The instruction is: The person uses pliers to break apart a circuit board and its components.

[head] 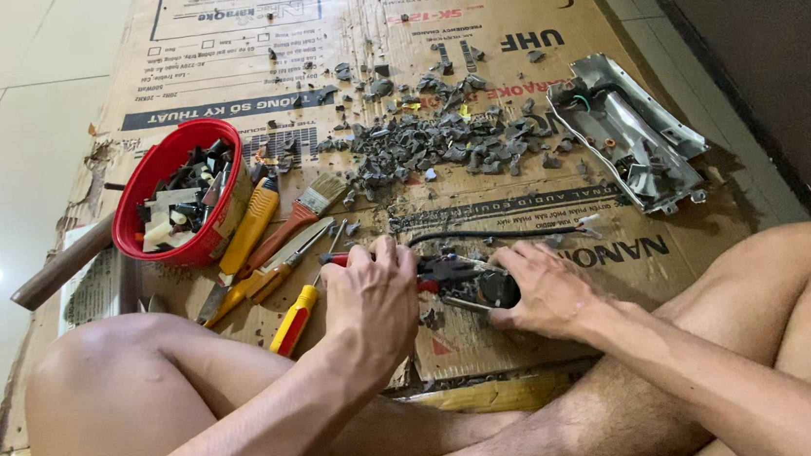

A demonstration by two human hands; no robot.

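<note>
**Small black part being worked apart on the cardboard**

The person sits cross-legged on the floor, both hands low in the middle of the frame over a flattened cardboard sheet [217, 88]. The left hand [372, 294] is closed around a red-handled tool [338, 259], whose working end points right toward a small black part [477, 285]. The right hand [548, 289] cups that part from the right side, fingers curled over it and pressing it down against the cardboard. A thin black wire [494, 235] runs from the part toward the right and ends in a pale frayed tip.

Just left of the hands lie a yellow-and-red screwdriver [294, 321], orange-handled pliers [254, 280], a yellow-handled tool [249, 230] and a paintbrush [311, 207]. Farther left stands a red bowl [149, 177] full of small black and white pieces, with a brown wooden handle [62, 266] poking out beside it. Above the hands, in the centre of the frame, spreads a heap of grey broken bits [427, 138]; at the upper right lies a bent metal casing [632, 135].

As I judge it, the step goes best with the part kept flat and pinned firmly by the right hand, the fingers clear of the tool's line, and the tool levered in short, controlled pushes, not one hard shove. The wire looks thin, so I would keep it slack and away from the tip.
</note>
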